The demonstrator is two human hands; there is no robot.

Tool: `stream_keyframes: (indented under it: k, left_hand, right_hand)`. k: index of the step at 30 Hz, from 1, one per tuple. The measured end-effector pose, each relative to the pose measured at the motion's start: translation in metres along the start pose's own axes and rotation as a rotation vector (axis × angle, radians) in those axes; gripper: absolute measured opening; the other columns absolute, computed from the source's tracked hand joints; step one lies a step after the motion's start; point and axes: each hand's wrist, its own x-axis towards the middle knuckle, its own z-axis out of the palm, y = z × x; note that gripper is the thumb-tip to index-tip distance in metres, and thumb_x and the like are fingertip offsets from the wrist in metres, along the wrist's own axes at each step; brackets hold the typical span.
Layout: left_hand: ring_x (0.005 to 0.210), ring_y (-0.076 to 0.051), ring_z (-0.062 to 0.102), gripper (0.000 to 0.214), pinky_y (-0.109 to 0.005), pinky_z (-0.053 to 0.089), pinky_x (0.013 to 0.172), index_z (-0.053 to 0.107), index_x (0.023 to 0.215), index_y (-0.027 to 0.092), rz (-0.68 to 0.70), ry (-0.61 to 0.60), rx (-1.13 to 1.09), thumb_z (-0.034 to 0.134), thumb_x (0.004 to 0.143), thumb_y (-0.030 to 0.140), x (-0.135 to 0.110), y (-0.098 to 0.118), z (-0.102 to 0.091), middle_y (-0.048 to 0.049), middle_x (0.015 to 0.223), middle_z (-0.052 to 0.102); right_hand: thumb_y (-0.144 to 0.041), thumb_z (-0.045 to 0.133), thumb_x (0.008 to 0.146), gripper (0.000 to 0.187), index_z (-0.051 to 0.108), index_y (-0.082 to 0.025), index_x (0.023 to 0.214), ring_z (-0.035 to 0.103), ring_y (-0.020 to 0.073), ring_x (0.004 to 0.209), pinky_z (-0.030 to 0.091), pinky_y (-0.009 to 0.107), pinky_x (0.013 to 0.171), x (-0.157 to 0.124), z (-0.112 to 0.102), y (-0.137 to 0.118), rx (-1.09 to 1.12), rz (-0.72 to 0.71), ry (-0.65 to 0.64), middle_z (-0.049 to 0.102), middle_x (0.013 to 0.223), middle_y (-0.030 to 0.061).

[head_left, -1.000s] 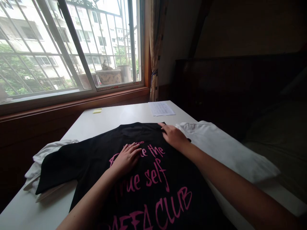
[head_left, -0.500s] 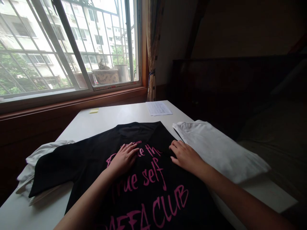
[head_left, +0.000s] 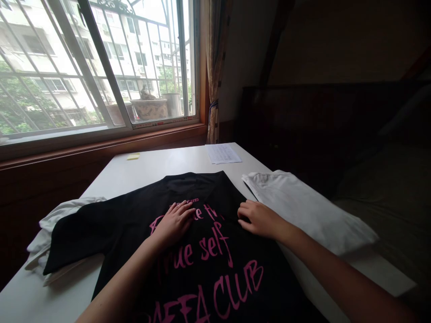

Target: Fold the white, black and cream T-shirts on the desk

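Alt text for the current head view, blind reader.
A black T-shirt with pink lettering lies on a white table, a person's left hand flat on the lettering, right hand curled near its right side. White cloth lies at left and right; paper and a window are beyond.

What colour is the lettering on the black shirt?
Pink, showing best in the head view: the lettering.

The shirt (head_left: 202,231) is matt, soft-looking cloth with a smooth pink print (head_left: 204,255); the white garment (head_left: 313,211) is matt, lightly creased cloth. The table (head_left: 164,159) is smooth, faintly glossy. The sheets (head_left: 223,154) and note (head_left: 133,156) are paper, the sill (head_left: 161,134) satiny wood, the curtain (head_left: 213,76) cloth.
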Motion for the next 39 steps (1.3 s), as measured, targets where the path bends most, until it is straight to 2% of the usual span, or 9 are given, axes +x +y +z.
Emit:
stream_keyframes:
  k: [4,9,13,18,21,24,28,32,39]
  left_hand:
    - [0.147,-0.028,0.042,0.039,-0.058,0.029,0.122,0.059,0.139,0.027,0.000,0.011,-0.011,0.051,0.101,0.029,0.000,0.001,-0.001,-0.0064,0.152,0.054]
    - [0.147,-0.029,0.042,0.039,-0.059,0.029,0.122,0.059,0.139,0.027,0.000,0.016,-0.014,0.050,0.101,0.030,0.000,0.002,-0.002,-0.0072,0.151,0.055]
    - [0.146,-0.029,0.043,0.038,-0.059,0.030,0.122,0.060,0.138,0.028,-0.008,0.029,-0.027,0.051,0.101,0.030,0.001,0.001,0.000,-0.0070,0.152,0.054]
    - [0.146,-0.029,0.043,0.038,-0.060,0.029,0.122,0.059,0.138,0.029,-0.007,0.036,-0.025,0.051,0.101,0.030,0.001,-0.001,0.002,-0.0058,0.153,0.054]
    - [0.146,-0.029,0.043,0.038,-0.059,0.029,0.122,0.059,0.138,0.029,-0.010,0.028,-0.017,0.051,0.101,0.031,0.001,-0.002,0.002,-0.0054,0.152,0.054]
    - [0.146,-0.029,0.044,0.038,-0.059,0.029,0.122,0.060,0.138,0.029,-0.011,0.028,-0.022,0.050,0.102,0.031,0.002,-0.001,0.001,-0.0055,0.152,0.055]
    - [0.145,-0.029,0.044,0.037,-0.059,0.030,0.122,0.060,0.138,0.030,-0.011,0.040,-0.033,0.049,0.102,0.032,0.002,0.000,0.000,-0.0055,0.150,0.056]
    - [0.145,-0.030,0.044,0.038,-0.060,0.031,0.121,0.060,0.138,0.030,-0.011,0.034,-0.032,0.050,0.101,0.031,0.002,0.000,0.000,-0.0060,0.152,0.055]
    - [0.145,-0.030,0.044,0.039,-0.060,0.031,0.121,0.059,0.139,0.029,-0.017,0.007,-0.004,0.049,0.102,0.031,0.002,0.003,-0.003,-0.0048,0.152,0.054]
  right_hand:
    - [-0.035,0.057,0.096,0.019,0.071,-0.023,0.089,0.065,0.0217,0.090,0.052,0.036,0.083,0.025,-0.005,0.022,0.168,0.005,0.077,0.070,0.094,0.0046]
    - [-0.035,0.049,0.099,0.034,0.067,-0.022,0.124,0.061,0.0259,0.121,0.047,0.044,0.107,0.079,0.018,0.054,0.193,0.080,0.280,0.066,0.129,0.0109]
    - [-0.045,0.047,0.100,0.059,0.045,-0.018,0.152,0.034,0.0299,0.150,0.029,0.048,0.123,0.117,0.049,0.070,0.108,0.185,0.199,0.039,0.162,0.0146]
    - [-0.058,0.034,0.103,0.071,0.034,-0.015,0.159,0.021,0.0296,0.155,0.020,0.048,0.125,0.137,0.076,0.075,0.115,0.281,0.010,0.028,0.167,0.0150]
    - [-0.058,0.031,0.104,0.069,0.035,-0.016,0.158,0.020,0.0295,0.156,0.017,0.050,0.125,0.136,0.081,0.073,0.087,0.272,0.006,0.028,0.167,0.0141]
    - [-0.051,0.035,0.105,0.061,0.040,-0.017,0.155,0.027,0.0292,0.153,0.020,0.051,0.124,0.127,0.076,0.064,0.067,0.219,0.087,0.036,0.163,0.0141]
    - [-0.045,0.054,0.099,0.044,0.060,-0.019,0.133,0.053,0.0284,0.131,0.038,0.046,0.114,0.109,0.058,0.035,0.031,0.023,0.230,0.059,0.140,0.0136]
    - [-0.048,0.070,0.087,0.031,0.068,-0.022,0.104,0.062,0.0243,0.099,0.051,0.037,0.091,0.095,0.045,0.001,-0.005,-0.104,0.132,0.067,0.107,0.0070]
    - [-0.028,0.065,0.089,0.007,0.064,-0.022,0.085,0.063,0.0218,0.088,0.048,0.030,0.074,0.098,0.047,-0.020,-0.115,0.047,0.098,0.066,0.091,0.0053]
